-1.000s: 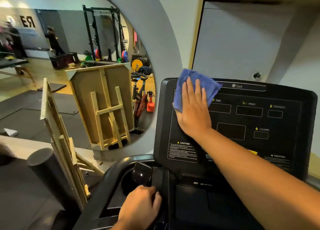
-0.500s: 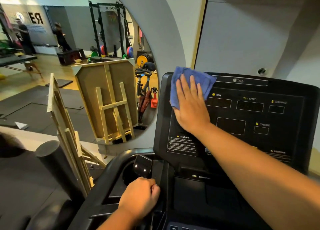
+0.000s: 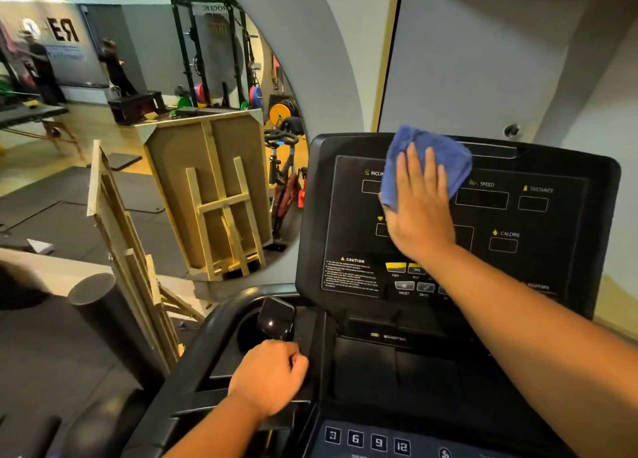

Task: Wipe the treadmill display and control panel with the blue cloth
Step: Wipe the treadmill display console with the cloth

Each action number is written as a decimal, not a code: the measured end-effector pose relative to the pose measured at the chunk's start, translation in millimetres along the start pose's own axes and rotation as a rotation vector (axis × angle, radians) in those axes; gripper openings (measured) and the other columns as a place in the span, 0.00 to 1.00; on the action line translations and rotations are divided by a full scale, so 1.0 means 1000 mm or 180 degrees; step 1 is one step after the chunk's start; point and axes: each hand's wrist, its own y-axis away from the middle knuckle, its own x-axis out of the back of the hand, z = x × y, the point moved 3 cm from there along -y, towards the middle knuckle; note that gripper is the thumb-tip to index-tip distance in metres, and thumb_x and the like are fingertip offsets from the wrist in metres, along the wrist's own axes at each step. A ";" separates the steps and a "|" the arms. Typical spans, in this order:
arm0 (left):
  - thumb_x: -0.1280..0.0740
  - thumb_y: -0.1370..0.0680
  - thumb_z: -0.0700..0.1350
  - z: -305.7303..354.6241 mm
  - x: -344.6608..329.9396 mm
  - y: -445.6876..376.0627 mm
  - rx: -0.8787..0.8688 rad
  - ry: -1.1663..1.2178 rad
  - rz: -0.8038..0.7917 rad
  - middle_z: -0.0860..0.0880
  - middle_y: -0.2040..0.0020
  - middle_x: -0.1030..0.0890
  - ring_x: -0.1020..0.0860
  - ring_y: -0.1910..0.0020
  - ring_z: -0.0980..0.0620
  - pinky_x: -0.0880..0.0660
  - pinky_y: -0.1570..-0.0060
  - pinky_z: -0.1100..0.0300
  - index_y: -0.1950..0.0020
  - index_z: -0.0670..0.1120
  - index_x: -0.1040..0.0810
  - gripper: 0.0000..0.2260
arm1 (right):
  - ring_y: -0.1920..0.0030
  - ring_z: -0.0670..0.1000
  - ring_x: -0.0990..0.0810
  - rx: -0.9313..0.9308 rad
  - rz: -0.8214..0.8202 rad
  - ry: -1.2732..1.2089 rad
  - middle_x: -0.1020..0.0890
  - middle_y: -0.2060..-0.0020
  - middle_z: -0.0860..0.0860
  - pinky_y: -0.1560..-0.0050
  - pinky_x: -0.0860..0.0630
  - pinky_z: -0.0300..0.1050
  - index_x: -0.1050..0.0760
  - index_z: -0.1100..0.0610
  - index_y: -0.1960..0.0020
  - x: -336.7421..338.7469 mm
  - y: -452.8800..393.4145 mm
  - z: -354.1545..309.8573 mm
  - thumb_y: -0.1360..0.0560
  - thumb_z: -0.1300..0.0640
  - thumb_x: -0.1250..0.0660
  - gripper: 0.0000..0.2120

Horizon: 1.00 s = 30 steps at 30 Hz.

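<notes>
Right hand (image 3: 419, 209) presses the blue cloth (image 3: 426, 160) flat-fingered against the display (image 3: 518, 216); left hand (image 3: 272, 376) grips the console edge (image 3: 310, 347).

On the treadmill display (image 3: 538, 216) you can read "SPEED", "DISTANCE" and "CALORIE". At its left you see "INCLIN", and the blue cloth (image 3: 428, 160) covers the rest of that word. Lower down is a yellow triangle sign with "CAUTION". The control panel (image 3: 366, 440) buttons say 3, 6, 9 and 12. In the mirror (image 3: 103, 112), the rack top reads "ROGUE" backwards.
</notes>
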 end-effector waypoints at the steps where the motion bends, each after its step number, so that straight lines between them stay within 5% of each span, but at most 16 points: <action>1: 0.41 0.22 0.55 0.000 0.000 0.000 0.0015 0.0013 -0.0016 0.50 0.65 0.18 0.22 0.65 0.52 0.25 0.61 0.57 0.61 0.46 0.22 0.16 | 0.19 0.63 0.55 0.0202 -0.0036 0.0010 0.50 0.19 0.59 0.21 0.55 0.61 0.52 0.60 0.18 -0.005 0.005 -0.013 0.22 0.44 0.42 0.39; 5: 0.40 0.21 0.54 0.001 -0.001 0.001 0.0070 0.0063 -0.0120 0.51 0.66 0.19 0.23 0.66 0.55 0.30 0.65 0.62 0.62 0.46 0.23 0.16 | 0.19 0.63 0.52 0.1459 -0.0280 0.0172 0.47 0.19 0.58 0.21 0.54 0.60 0.47 0.61 0.19 -0.028 0.070 -0.034 0.24 0.48 0.40 0.38; 8: 0.39 0.20 0.53 0.003 0.000 0.002 0.0095 0.0064 -0.0165 0.51 0.67 0.20 0.22 0.67 0.55 0.33 0.67 0.66 0.65 0.49 0.25 0.16 | 0.19 0.59 0.54 0.1854 -0.0604 0.0179 0.48 0.19 0.55 0.21 0.51 0.58 0.48 0.58 0.18 -0.033 0.104 -0.009 0.23 0.51 0.44 0.35; 15: 0.39 0.20 0.53 0.005 0.003 0.003 0.0117 0.0045 -0.0199 0.50 0.65 0.19 0.21 0.64 0.53 0.27 0.62 0.59 0.62 0.46 0.23 0.16 | 0.19 0.62 0.54 0.0634 -0.0348 0.0028 0.47 0.19 0.57 0.21 0.54 0.61 0.48 0.59 0.19 -0.015 0.073 -0.007 0.25 0.49 0.37 0.39; 22: 0.39 0.21 0.53 0.005 0.002 0.002 0.0140 -0.0021 -0.0215 0.48 0.67 0.20 0.21 0.64 0.49 0.23 0.59 0.53 0.62 0.44 0.23 0.16 | 0.19 0.57 0.54 0.2401 -0.0941 -0.0185 0.47 0.18 0.52 0.21 0.58 0.57 0.46 0.53 0.18 -0.046 0.132 -0.050 0.22 0.51 0.38 0.35; 30: 0.39 0.19 0.53 0.007 0.004 0.005 0.0165 -0.0061 -0.0276 0.50 0.66 0.19 0.21 0.64 0.52 0.23 0.59 0.54 0.62 0.47 0.21 0.16 | 0.19 0.53 0.52 0.2199 -0.1445 -0.0369 0.46 0.19 0.49 0.22 0.65 0.48 0.45 0.50 0.19 -0.026 0.175 0.043 0.20 0.48 0.47 0.30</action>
